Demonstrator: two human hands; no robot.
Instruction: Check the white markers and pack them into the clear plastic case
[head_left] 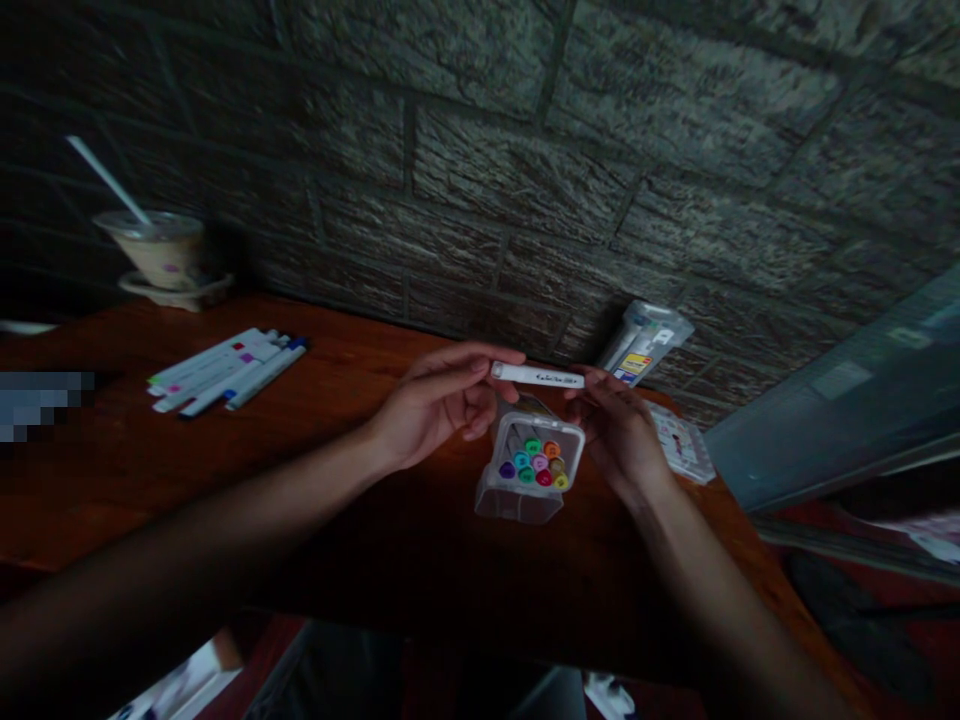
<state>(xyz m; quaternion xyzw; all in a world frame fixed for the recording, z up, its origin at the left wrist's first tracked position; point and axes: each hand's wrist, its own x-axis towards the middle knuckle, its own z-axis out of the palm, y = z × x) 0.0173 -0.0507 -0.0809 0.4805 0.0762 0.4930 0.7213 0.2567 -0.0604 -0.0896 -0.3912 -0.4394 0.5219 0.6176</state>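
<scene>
A white marker (538,376) with dark print lies level between my two hands, above the table. My left hand (442,400) pinches its left end between thumb and fingers. At the other end, the fingertips of my right hand (622,425) close on it. Just below sits a clear plastic marker case (517,503), its lid hanging open toward me. Several markers (540,462) stand in the case with coloured, numbered ends facing me, among them green, orange, purple, red and yellow.
Several white markers (225,372) lie side by side at the left of the wooden table (360,345). Behind them stands a lidded drink cup (154,250) with a straw in a holder. A clear box (646,340) and a flat clear case (681,442) are at right, near the stone wall (480,180).
</scene>
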